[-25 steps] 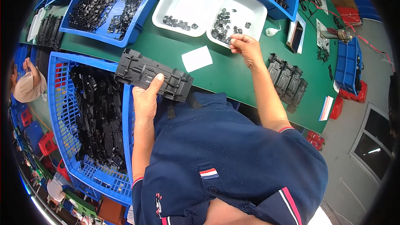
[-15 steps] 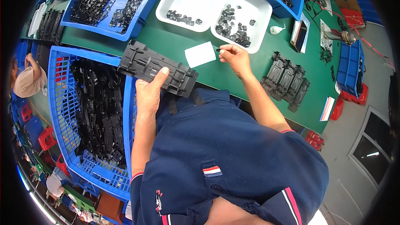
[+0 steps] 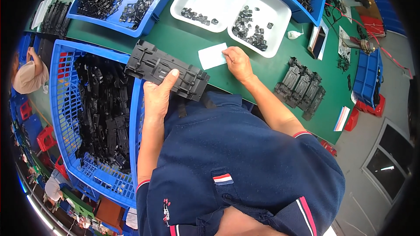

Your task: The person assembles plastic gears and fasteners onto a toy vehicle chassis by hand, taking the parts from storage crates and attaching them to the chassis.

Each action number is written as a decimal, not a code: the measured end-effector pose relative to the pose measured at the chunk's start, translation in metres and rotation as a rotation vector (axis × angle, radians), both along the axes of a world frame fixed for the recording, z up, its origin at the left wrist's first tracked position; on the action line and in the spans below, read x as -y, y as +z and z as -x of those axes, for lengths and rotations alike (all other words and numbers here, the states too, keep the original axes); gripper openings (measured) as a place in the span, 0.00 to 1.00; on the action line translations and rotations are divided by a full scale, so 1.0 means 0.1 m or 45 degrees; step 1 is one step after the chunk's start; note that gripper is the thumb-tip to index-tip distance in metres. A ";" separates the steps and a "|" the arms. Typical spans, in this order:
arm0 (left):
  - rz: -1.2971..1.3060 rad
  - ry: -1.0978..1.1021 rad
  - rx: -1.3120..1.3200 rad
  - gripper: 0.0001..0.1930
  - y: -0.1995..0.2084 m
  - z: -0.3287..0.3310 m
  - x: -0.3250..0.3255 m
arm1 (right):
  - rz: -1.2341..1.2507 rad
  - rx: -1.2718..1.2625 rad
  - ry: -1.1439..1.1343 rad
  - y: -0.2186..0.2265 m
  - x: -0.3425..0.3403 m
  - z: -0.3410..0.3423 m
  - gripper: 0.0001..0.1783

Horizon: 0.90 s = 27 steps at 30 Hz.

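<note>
My left hand (image 3: 160, 89) is closed on a long black plastic chassis (image 3: 168, 72), thumb on top. It is held tilted in front of me, over the table's front edge. My right hand (image 3: 239, 64) is closed in a pinch at the right edge of a white paper sheet (image 3: 212, 56) on the table. The fingers hide the small black plastic part seen in that pinch half a second ago. Behind this hand stands a white tray (image 3: 280, 15) with small black pieces (image 3: 250, 30). Another white tray (image 3: 177, 6) beside it holds several more.
Several black chassis (image 3: 299, 86) lie side by side on the green table (image 3: 183, 37), right of my right hand. A small white bottle (image 3: 294, 34) stands beyond them. Blue bins (image 3: 139, 29) of black parts line the back. A blue crate (image 3: 56, 100) full of black parts is at left.
My right hand has moved left and slightly nearer, to the paper's edge, and its fingertips no longer show the small black part. The left hand holds the chassis almost unmoved.
</note>
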<state>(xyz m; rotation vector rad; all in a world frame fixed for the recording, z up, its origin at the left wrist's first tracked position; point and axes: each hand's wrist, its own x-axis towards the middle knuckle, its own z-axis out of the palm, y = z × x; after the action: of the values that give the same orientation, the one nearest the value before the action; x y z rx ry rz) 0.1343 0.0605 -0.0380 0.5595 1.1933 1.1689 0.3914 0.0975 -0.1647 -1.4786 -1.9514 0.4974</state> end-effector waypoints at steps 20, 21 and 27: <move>-0.014 0.009 0.016 0.14 -0.07 0.00 -0.07 | 0.668 -0.814 -0.605 0.16 -0.05 0.01 0.07; -0.013 0.010 0.024 0.15 -0.07 -0.02 -0.08 | 0.783 -1.015 -0.618 0.18 -0.07 -0.02 0.09; -0.012 0.146 -0.076 0.15 -0.14 -0.10 -0.19 | 1.182 -1.579 -0.628 0.62 -0.06 -0.05 0.08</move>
<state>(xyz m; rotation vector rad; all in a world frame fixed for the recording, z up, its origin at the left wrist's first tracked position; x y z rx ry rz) 0.1440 0.0796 -0.0522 0.5419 1.2855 1.2627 0.3969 0.1035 -0.1028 -1.4326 -0.3290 1.6878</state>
